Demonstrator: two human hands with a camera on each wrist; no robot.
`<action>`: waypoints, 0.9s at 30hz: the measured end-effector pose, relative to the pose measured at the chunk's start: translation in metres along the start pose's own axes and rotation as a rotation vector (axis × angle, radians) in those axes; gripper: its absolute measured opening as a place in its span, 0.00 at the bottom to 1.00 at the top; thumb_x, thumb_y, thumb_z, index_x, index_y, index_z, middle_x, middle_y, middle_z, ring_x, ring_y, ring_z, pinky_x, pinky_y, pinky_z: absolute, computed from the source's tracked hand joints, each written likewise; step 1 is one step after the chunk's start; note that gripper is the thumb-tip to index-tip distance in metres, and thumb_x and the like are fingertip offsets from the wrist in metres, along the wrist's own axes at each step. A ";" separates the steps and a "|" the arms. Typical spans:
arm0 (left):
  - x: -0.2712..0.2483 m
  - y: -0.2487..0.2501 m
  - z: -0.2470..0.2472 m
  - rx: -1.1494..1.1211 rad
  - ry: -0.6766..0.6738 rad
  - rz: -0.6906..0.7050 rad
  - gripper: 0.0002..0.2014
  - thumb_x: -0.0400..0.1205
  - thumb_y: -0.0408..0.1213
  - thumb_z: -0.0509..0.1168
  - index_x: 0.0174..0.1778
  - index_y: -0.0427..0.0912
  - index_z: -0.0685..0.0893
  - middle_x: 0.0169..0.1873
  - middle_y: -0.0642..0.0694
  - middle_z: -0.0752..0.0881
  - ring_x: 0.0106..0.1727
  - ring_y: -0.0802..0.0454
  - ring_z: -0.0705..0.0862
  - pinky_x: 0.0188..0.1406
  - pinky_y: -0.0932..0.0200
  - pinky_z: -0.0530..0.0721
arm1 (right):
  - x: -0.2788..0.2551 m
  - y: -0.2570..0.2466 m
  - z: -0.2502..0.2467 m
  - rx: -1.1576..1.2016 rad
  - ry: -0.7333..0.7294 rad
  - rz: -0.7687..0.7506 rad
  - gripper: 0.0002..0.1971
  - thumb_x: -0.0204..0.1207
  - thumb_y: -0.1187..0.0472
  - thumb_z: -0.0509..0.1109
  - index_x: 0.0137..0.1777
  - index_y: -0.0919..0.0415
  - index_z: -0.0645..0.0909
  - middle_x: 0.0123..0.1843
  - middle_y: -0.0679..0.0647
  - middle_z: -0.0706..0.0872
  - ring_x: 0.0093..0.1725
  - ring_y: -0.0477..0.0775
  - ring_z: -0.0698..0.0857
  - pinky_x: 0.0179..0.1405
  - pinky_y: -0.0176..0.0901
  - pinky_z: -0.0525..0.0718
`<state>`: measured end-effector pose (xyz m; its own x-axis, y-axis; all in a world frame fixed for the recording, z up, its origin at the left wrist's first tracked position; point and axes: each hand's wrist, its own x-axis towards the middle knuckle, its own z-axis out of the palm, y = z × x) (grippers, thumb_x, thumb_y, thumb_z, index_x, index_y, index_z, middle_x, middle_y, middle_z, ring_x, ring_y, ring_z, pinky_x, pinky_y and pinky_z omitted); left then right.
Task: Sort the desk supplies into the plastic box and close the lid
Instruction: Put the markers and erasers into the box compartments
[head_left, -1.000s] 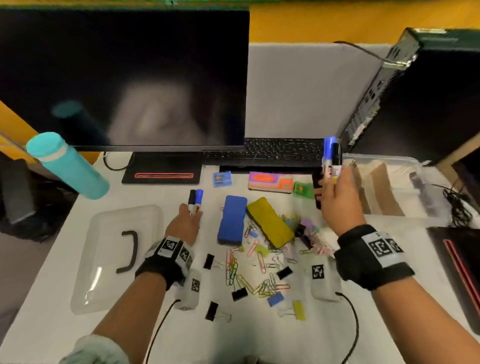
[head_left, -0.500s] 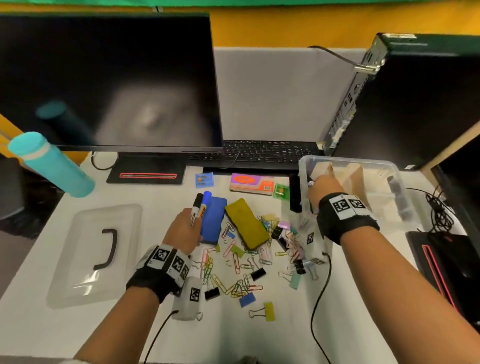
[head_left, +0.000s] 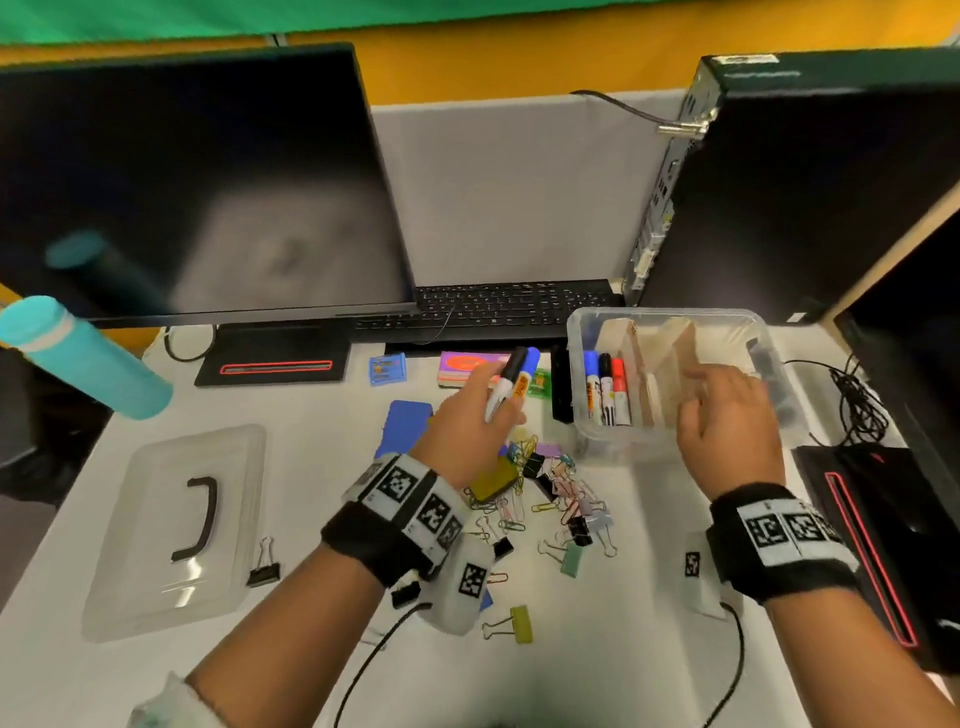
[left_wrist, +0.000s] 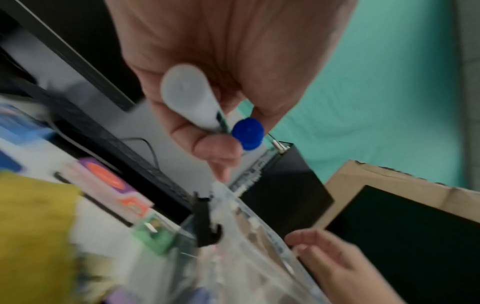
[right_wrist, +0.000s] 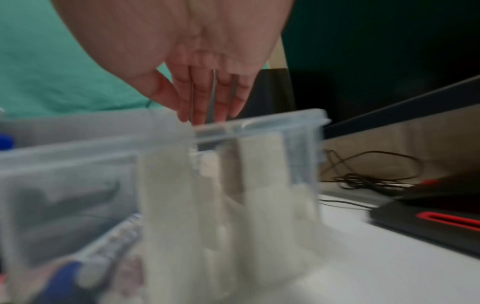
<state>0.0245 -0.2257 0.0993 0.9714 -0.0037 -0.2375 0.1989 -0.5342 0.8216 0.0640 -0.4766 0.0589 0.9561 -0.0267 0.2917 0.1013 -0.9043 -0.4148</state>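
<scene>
The clear plastic box (head_left: 571, 332) stands at the right, split by cardboard dividers. Three markers (head_left: 605, 387), capped blue, black and red, lie in its left compartment. My left hand (head_left: 483, 421) grips two markers (head_left: 511, 382), one with a black cap and one with a blue cap, just left of the box; in the left wrist view the left hand (left_wrist: 221, 123) curls round these markers (left_wrist: 192, 98). My right hand (head_left: 701, 400) hovers over the box's middle, holding nothing. The right wrist view shows the right hand (right_wrist: 205, 102) with straight fingers above the box rim (right_wrist: 259, 123).
The clear lid (head_left: 171, 530) with a black handle lies at the left. A pile of paper clips and binder clips (head_left: 561, 504), a blue eraser (head_left: 402, 423), a yellow eraser (head_left: 491, 478) and sticky notes (head_left: 465, 366) cover the middle. A teal bottle (head_left: 83, 358) stands far left; a keyboard (head_left: 509, 306) sits behind.
My right hand carried its two markers into the box, let them go and drew back empty. My left hand lifted and moved right toward the box with its two markers.
</scene>
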 end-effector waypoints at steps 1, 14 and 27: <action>0.010 0.014 0.009 -0.014 -0.025 0.010 0.20 0.86 0.44 0.55 0.75 0.54 0.64 0.49 0.49 0.86 0.29 0.60 0.80 0.26 0.63 0.79 | -0.003 0.015 0.002 -0.053 0.012 0.021 0.16 0.78 0.60 0.57 0.63 0.62 0.77 0.63 0.60 0.81 0.65 0.62 0.75 0.66 0.58 0.71; 0.109 0.081 0.096 0.709 -0.166 0.056 0.15 0.85 0.32 0.54 0.63 0.38 0.81 0.60 0.38 0.85 0.59 0.40 0.84 0.46 0.56 0.78 | -0.020 0.053 0.023 -0.232 -0.028 0.129 0.32 0.81 0.45 0.43 0.73 0.68 0.70 0.79 0.66 0.67 0.81 0.65 0.60 0.81 0.61 0.52; 0.015 -0.024 0.019 0.402 0.183 0.116 0.19 0.83 0.43 0.60 0.72 0.50 0.74 0.69 0.47 0.76 0.67 0.47 0.78 0.65 0.45 0.78 | -0.029 0.029 0.019 -0.012 0.029 0.080 0.27 0.74 0.55 0.51 0.73 0.63 0.66 0.80 0.62 0.62 0.83 0.64 0.51 0.81 0.65 0.42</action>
<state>0.0323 -0.2291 0.0664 0.9984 0.0473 -0.0310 0.0565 -0.8248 0.5626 0.0449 -0.4940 0.0219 0.9526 -0.1115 0.2831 0.0214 -0.9036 -0.4278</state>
